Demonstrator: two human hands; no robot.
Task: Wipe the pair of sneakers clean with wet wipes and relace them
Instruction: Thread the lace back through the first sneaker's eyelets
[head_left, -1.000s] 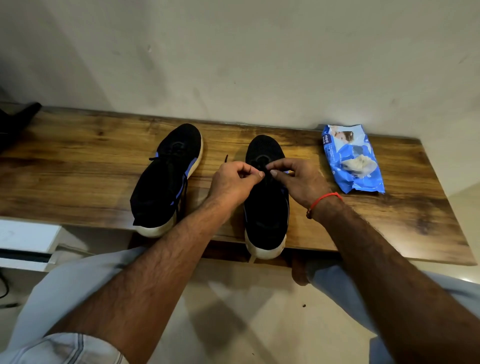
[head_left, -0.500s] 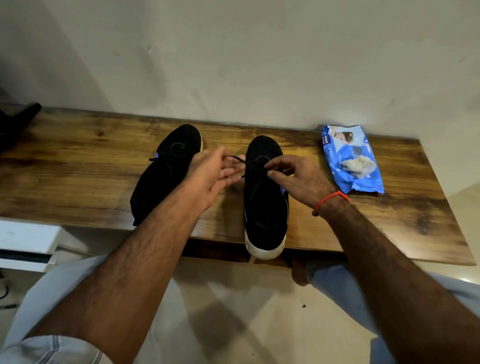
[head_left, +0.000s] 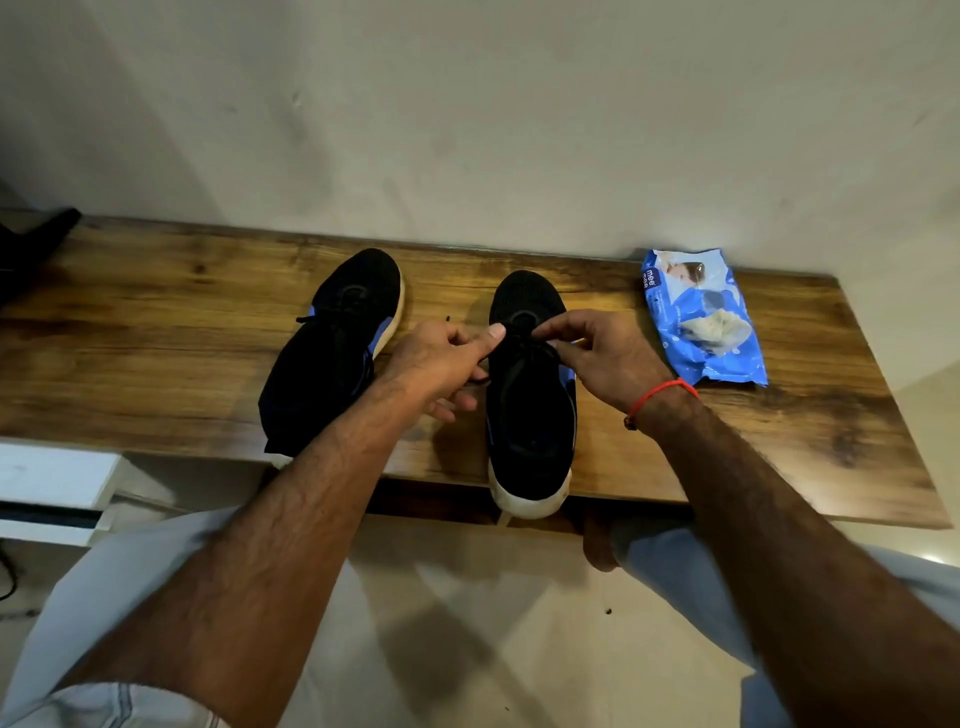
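Observation:
Two black sneakers with blue sides and white soles stand on a wooden bench, toes toward the wall. The left sneaker is partly covered by my left forearm. The right sneaker has its heel over the bench's front edge. My left hand pinches a black lace at the shoe's left side. My right hand pinches the lace over the tongue, a red thread round its wrist. A lace tip shows above my left hand.
A blue wet-wipes pack lies on the bench at the right, a crumpled used wipe on top of it. A dark object sits at the bench's far left. The wall runs right behind the bench. My knees are below the front edge.
My left hand pulled out to the left with the lace, then came back toward the right sneaker. My right hand stayed over the tongue, pinching the lace.

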